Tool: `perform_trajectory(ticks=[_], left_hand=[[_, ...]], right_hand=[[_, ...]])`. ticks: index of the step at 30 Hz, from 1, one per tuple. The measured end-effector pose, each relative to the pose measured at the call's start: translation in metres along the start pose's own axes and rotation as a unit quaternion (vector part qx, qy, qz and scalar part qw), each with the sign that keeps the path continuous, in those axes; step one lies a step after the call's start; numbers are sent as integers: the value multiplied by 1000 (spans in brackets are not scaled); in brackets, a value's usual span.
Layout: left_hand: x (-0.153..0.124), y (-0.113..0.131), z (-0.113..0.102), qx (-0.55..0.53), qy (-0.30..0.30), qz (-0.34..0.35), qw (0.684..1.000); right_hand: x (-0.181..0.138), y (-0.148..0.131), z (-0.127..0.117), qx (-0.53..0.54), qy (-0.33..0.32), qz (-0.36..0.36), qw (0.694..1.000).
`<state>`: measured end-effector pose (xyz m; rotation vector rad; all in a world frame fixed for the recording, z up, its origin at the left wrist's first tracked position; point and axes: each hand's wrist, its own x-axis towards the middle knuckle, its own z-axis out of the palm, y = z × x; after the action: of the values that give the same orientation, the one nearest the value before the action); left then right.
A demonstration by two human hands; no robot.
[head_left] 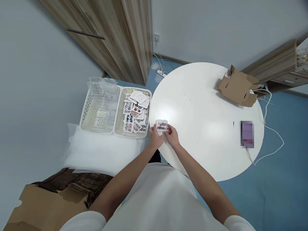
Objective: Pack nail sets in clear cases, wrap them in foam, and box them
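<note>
Between my two hands is a small clear plastic case point(161, 125) with two rows of shiny press-on nails showing in it. My left hand point(156, 138) grips its left side, the thumb lying along the edge. The fingers of my right hand point(172, 136) close on its right side near the lower corner. Both hands hold it over the left edge of the white round table point(204, 96). Just left of them stands a white basket point(149, 106) filled with cards of press-on nails point(128, 118) and printed white cards point(139, 97).
A second basket point(84, 107) holds clear plastic cases point(103, 93). White packing sheets point(103, 150) lie below the baskets, with a cardboard box point(43, 208) nearer me. On the table are an open brown carton point(239, 88) and a blurred purple device point(247, 134) with a white cable point(276, 149).
</note>
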<state>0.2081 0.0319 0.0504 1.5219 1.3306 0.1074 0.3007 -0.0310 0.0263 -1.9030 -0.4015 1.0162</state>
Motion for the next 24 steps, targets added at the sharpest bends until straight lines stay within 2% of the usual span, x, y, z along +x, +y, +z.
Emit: perform_trajectory(ticks=[7, 13, 24], left_hand=[[20, 2, 1, -15, 4, 21, 1000], [21, 4, -2, -23, 0, 76, 997], [21, 1, -4, -36, -1, 100, 994]], right_hand=[[19, -17, 7, -11, 21, -11, 1000], [25, -26, 12, 8, 25, -20, 999], [25, -24, 17, 11, 35, -22, 999]])
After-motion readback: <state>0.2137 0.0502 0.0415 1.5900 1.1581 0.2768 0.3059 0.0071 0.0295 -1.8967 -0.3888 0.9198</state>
